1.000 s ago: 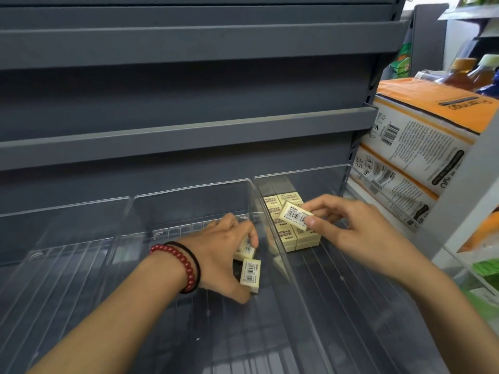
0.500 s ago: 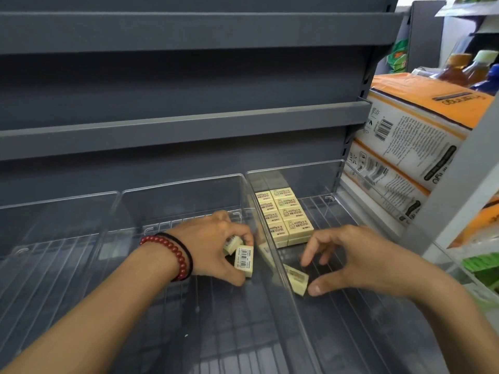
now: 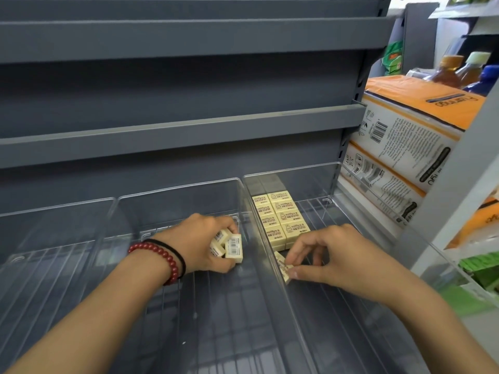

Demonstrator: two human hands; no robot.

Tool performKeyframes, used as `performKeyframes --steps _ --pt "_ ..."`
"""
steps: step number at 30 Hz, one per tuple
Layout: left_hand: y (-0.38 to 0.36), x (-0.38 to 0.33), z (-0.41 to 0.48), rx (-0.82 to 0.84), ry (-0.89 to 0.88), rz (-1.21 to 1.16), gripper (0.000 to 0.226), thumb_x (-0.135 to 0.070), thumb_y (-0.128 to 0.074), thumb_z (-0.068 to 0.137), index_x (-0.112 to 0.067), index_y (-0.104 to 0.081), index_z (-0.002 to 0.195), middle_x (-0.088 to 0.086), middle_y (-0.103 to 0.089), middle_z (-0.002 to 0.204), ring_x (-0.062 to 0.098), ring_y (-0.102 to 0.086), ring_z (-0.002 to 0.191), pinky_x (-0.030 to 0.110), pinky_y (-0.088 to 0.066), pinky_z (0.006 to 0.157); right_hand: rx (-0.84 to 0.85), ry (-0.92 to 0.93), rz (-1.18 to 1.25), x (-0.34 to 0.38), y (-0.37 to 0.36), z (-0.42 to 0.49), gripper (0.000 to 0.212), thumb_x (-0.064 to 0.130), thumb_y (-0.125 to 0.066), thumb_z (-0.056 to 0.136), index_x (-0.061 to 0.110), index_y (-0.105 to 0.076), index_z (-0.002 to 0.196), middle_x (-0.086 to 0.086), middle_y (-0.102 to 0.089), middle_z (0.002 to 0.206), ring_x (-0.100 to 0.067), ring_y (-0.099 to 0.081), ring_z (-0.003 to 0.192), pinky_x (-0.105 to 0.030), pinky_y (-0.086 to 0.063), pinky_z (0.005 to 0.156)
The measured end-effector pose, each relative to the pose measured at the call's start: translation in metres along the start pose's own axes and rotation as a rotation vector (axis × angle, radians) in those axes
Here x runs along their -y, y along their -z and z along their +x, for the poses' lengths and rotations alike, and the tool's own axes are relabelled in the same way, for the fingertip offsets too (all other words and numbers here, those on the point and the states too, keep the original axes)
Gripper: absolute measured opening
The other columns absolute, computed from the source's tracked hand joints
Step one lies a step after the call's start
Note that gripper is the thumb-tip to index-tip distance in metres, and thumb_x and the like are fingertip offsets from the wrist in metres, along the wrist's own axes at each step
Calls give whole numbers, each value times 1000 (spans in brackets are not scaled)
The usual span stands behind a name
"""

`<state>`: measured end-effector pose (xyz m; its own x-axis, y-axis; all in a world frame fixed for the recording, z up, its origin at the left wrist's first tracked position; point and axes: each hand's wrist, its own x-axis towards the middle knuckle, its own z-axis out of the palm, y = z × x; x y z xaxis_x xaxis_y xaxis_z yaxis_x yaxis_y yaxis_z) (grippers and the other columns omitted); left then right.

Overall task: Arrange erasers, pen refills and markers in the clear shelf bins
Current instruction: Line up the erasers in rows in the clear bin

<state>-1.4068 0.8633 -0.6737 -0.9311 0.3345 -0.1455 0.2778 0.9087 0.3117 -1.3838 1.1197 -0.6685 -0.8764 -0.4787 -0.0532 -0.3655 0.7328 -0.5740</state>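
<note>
Head view, going left to right: the left bin (image 3: 54,209) holds nothing that shows. In the mid bin (image 3: 178,188) the left hand (image 3: 199,244), with a red bracelet (image 3: 159,252) at the wrist, sits low over the floor. Its fingers are curled round a small clutch of spare erasers (image 3: 233,248), about three, with one barcode face turned up.

Past the dividing wall, the right bin (image 3: 297,168) has the rows (image 3: 280,220) of cream erasers packed two wide against its left wall, running from the far end toward the near side. Just near of them, the right hand (image 3: 332,257) pinches one eraser (image 3: 283,267) between thumb and forefinger. The other fingers are loosely bent and hold nothing. This eraser is tilted on edge close against the left wall; whether it touches the floor I cannot tell. Cartons (image 3: 405,136) stand outside the bin to the right.

The step in hand looks like stocking erasers, with the rows only begun and no refills or markers in sight. The next move calls for laying the pinched eraser flat, printed face up, and butting it square against the near end of the rows. The right hand must then reach over the wall for another from the left hand.
</note>
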Motion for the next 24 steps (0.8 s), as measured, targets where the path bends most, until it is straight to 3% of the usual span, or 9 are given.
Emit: performKeyframes --steps 2,4,6,9,12,14,20,24 --pt "4 5 0 -95 63 -10 39 -48 -74 70 -42 -49 98 -12 -62 90 10 -62 83 33 -55 77 -38 -4 -37 0 0 0 17 52 -74 75 43 -69 89 30 -67 85 3 -61 75 -28 -54 73" --pt "7 8 -1 -214 115 -12 39 -51 -73 70 -41 -49 100 -12 -61 92 13 -61 85 37 -55 77 -62 -30 -94 4 -2 0 32 65 -72 67 44 -67 91 34 -65 85 11 -58 74 -15 -44 64" --pt "12 7 -2 -343 134 -25 40 -56 -70 68 -41 -49 99 -13 -60 91 13 -61 83 38 -55 74 -101 -41 -193 9 -6 1 40 71 -70 62 43 -64 91 33 -64 84 15 -54 68 -10 -35 59" --pt "16 -1 -4 -486 116 -89 40 -49 -73 69 -39 -50 99 -16 -59 86 7 -60 78 35 -56 70 -112 -50 -248 10 -8 2 32 63 -72 69 44 -61 92 32 -64 87 13 -53 67 -12 -37 59" --pt "18 -11 -6 -565 78 -135 40 -44 -76 68 -33 -52 98 -17 -58 81 -1 -57 72 18 -48 61 -23 -89 -116 0 -1 -1 30 52 -78 70 47 -65 97 32 -64 92 10 -58 77 -17 -46 67" --pt "18 -17 -8 -591 54 -142 43 -44 -77 66 -33 -49 97 -16 -59 78 -2 -56 68 12 -43 55 -14 -82 -21 -1 -2 0 30 44 -83 69 48 -70 96 23 -67 87 10 -60 82 -20 -52 76" --pt "18 -26 -11 -646 -7 -159 46 -48 -76 63 -34 -47 95 -16 -59 76 0 -58 67 21 -51 57 -229 -51 30 3 -23 12 21 30 -84 72 33 -64 79 14 -64 77 0 -63 73 -26 -56 70" --pt "18 -29 -13 -676 -78 -152 44 -55 -71 63 -37 -51 98 -19 -59 81 0 -59 72 22 -53 59 -254 -39 -114 3 -17 8 27 46 -80 71 35 -59 84 24 -57 81 2 -58 79 -17 -49 65"
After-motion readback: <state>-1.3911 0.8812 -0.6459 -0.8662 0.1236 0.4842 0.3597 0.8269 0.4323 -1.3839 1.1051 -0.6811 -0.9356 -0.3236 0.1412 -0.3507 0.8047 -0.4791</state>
